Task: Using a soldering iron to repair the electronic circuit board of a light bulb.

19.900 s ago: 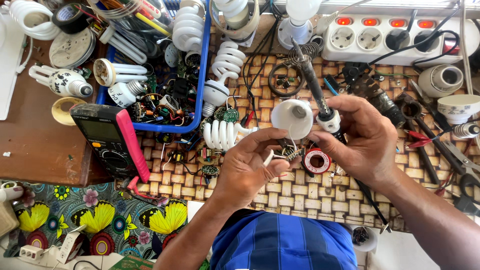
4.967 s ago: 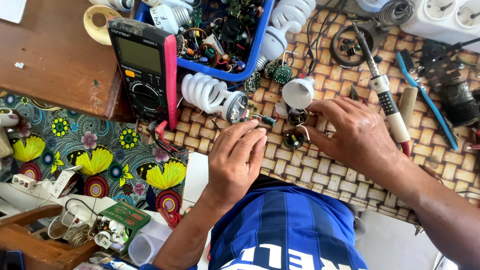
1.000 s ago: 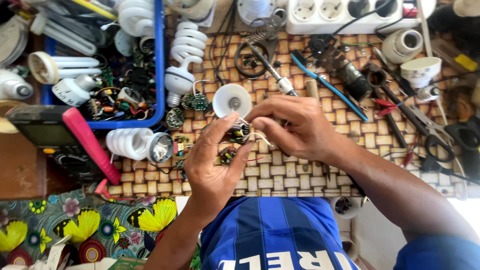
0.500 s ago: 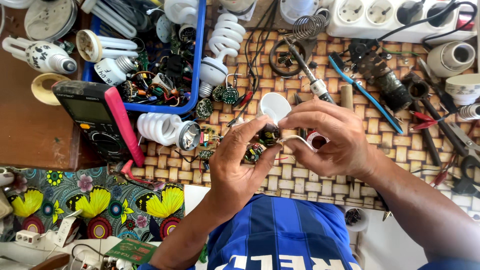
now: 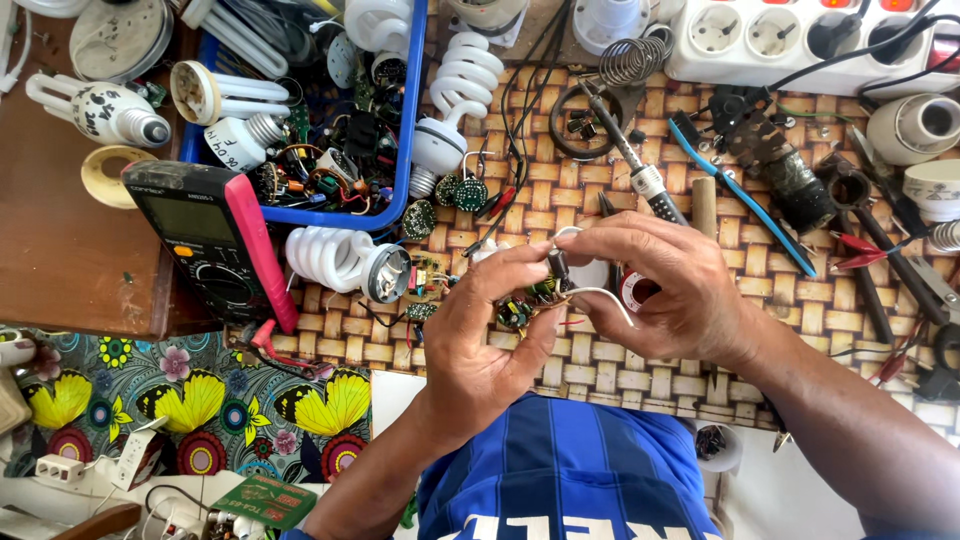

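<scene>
My left hand (image 5: 485,335) and my right hand (image 5: 665,290) meet above a woven mat (image 5: 640,350). Between them is a small round circuit board (image 5: 527,305) with green and dark parts and thin white wires. The left fingers grip the board from below. The right thumb and forefinger pinch a dark cylindrical component (image 5: 558,265) and a white wire on it. A white lamp shell behind the hands is mostly hidden. A soldering iron (image 5: 640,175) lies on the mat just beyond my right hand.
A blue tray (image 5: 415,120) of spiral lamps and lamp parts stands at the back left. A multimeter (image 5: 215,245) and a loose spiral lamp (image 5: 345,262) lie left of my hands. A white power strip (image 5: 800,40), pliers (image 5: 900,260) and lamp bases sit at the back right.
The view has shifted slightly. Both hands have stayed together on the board, and the white lamp shell that showed above the fingers is now covered by them.
</scene>
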